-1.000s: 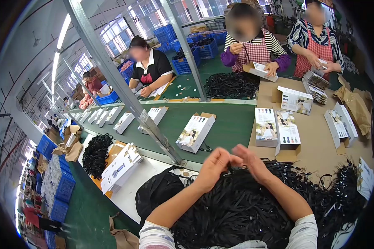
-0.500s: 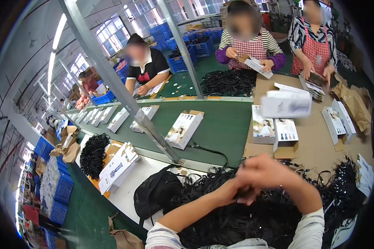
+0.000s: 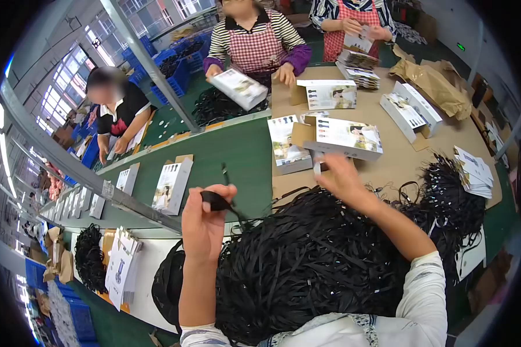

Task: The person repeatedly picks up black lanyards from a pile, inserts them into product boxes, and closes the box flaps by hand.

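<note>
My left hand (image 3: 205, 222) is raised at the left of a big heap of black flat cords (image 3: 307, 260). Its fingers close on a folded black cord (image 3: 215, 201), whose loose ends stick out above and to the right. Over the cardboard sheet, my right hand (image 3: 342, 180) pinches the near left end of a white printed box (image 3: 347, 137), close to its open brown flap. That box lies tilted against another printed box (image 3: 287, 144). My right fingertips are partly hidden by the box's edge.
A green conveyor belt (image 3: 226, 168) carries a row of boxes, with a metal post (image 3: 150, 63) beyond. Another box (image 3: 330, 94) and stacked flat cartons (image 3: 359, 69) lie on the cardboard (image 3: 382, 173). Across stand co-workers in checked aprons (image 3: 252, 49); one holds a box.
My hands, together over the heap before, have separated: the left went left with the black cord, the right reached forward to the box. The view has turned right.
</note>
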`<action>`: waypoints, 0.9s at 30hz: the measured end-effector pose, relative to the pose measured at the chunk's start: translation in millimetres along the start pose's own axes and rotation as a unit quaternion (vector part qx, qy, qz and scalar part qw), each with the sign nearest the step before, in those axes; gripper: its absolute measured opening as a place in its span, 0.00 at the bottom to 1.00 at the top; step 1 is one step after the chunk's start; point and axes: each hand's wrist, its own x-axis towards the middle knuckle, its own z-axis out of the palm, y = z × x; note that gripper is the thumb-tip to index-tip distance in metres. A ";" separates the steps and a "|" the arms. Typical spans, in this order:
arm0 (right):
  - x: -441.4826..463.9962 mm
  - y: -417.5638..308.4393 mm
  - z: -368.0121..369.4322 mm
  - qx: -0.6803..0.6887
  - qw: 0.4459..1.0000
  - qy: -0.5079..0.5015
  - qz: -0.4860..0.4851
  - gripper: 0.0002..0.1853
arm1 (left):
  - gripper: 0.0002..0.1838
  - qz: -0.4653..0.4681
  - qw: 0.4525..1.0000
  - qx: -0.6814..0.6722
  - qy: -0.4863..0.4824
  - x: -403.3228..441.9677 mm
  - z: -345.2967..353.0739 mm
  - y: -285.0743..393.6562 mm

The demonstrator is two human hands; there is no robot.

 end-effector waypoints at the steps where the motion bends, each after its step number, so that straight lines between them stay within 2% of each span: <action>1: 10.2 11.4 -4.5 -0.194 0.954 0.154 -0.172 0.23 | 0.16 -0.037 0.993 -0.112 -0.003 3.0 -1.5 -2.9; 2: 24.6 22.4 -15.0 -0.235 0.948 0.150 -0.155 0.33 | 0.17 -0.056 0.989 -0.128 0.051 4.8 8.6 -2.4; 3: 37.6 36.4 -27.7 -0.275 0.941 0.141 -0.136 0.43 | 0.17 -0.062 0.988 -0.128 0.055 4.7 4.9 -4.1; 5: 67.3 92.4 -51.3 -0.368 0.925 0.069 -0.060 0.55 | 0.17 -0.137 0.965 -0.214 0.070 10.7 -6.6 -10.0; 6: 70.6 100.4 -63.1 -0.367 0.926 0.068 -0.061 0.55 | 0.16 -0.142 0.961 -0.205 0.121 12.7 0.8 -10.8; 8: 71.3 100.4 -78.3 -0.228 0.968 -0.042 0.091 0.59 | 0.16 -0.143 0.963 -0.202 0.103 13.7 -0.2 -13.2; 10: 57.4 92.1 -76.4 -0.259 0.963 -0.044 0.068 0.59 | 0.16 -0.146 0.965 -0.198 0.096 13.6 1.6 -15.0; 12: 32.3 58.2 -66.4 -0.343 0.939 -0.016 0.011 0.56 | 0.16 -0.143 0.966 -0.197 0.092 13.8 5.1 -12.4; 13: 22.8 39.3 -59.3 -0.344 0.939 -0.018 0.007 0.56 | 0.16 -0.136 0.968 -0.193 0.081 15.6 6.6 -8.8; 15: 1.7 9.2 -42.7 -0.404 0.909 0.062 -0.083 0.52 | 0.16 -0.129 0.971 -0.181 0.084 17.7 8.4 -1.7; 17: -12.8 -12.7 -27.2 -0.391 0.910 0.055 -0.128 0.49 | 0.16 -0.090 0.977 -0.182 0.064 21.9 7.8 5.9; 19: -25.1 -32.3 -9.5 -0.356 0.921 0.043 -0.151 0.51 | 0.16 -0.075 0.979 -0.181 0.061 26.9 10.6 13.4; 22: -39.0 -56.9 9.1 -0.304 0.939 -0.004 -0.158 0.52 | 0.17 -0.036 0.983 -0.173 0.048 32.3 16.1 20.8; 27: -45.7 -76.4 23.0 -0.231 0.956 -0.066 -0.170 0.55 | 0.17 -0.023 0.983 -0.175 0.050 38.2 21.5 15.4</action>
